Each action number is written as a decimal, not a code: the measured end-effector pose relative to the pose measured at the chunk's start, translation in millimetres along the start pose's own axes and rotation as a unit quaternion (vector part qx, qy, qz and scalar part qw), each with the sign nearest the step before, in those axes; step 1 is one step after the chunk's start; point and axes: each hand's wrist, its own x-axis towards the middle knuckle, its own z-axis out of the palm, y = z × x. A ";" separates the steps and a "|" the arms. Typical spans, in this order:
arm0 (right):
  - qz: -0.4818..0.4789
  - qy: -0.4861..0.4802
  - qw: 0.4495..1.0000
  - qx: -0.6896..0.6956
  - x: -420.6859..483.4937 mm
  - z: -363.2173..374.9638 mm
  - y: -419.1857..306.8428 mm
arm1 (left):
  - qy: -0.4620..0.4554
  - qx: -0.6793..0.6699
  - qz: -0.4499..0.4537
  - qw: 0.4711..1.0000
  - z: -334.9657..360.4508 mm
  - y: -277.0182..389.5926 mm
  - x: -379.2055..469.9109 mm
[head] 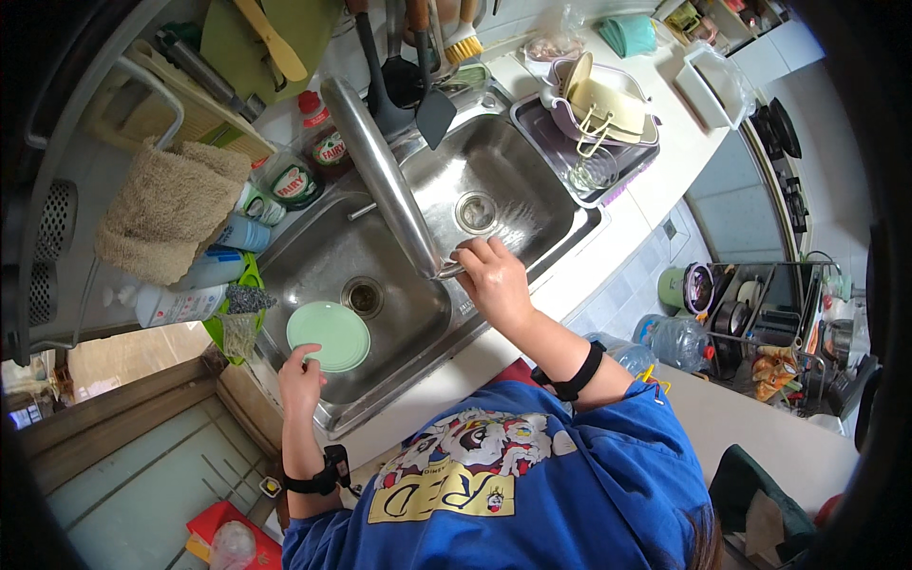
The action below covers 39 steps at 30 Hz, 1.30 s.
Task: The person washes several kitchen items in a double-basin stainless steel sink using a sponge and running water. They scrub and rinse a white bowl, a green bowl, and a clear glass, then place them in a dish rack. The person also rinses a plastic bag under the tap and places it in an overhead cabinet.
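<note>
My right hand (495, 281) has its fingers closed around a slim metal piece at the near end of the steel faucet (388, 178). That faucet reaches over the divider of the double-basin steel sink (292, 274). In the left basin is a round pale green plate (331, 335), beside the drain (363, 297). My left hand (301, 381) is at the plate's near left rim, with a bent finger lapping over it. Whether these fingers grip the plate or just touch it, I cannot tell.
Fairy bottles (293, 184), a brown towel (171, 210) and a green scrubber holder (228, 345) line the left side. Black utensils (434, 117) hang behind the faucet. To the right, a dark tray (534, 132) holds a glass (593, 169) and a lilac basin (556, 114) with pale cookware.
</note>
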 end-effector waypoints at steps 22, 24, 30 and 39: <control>-0.018 0.017 0.999 -0.022 6.6 -1.2 4.6 | -0.003 -0.025 0.003 1.000 3.6 -1.5 0.5; 0.016 -0.008 1.000 0.017 -3.0 1.3 -3.2 | -0.002 -0.022 -0.003 1.000 3.6 0.1 -1.6; 0.052 -0.060 0.979 0.189 3.7 34.5 -17.2 | -0.012 -0.001 -0.023 1.000 3.9 -0.8 -4.5; 0.053 -0.125 0.984 0.118 8.9 26.4 -3.8 | 0.000 0.006 -0.016 1.000 -1.0 -10.6 -5.9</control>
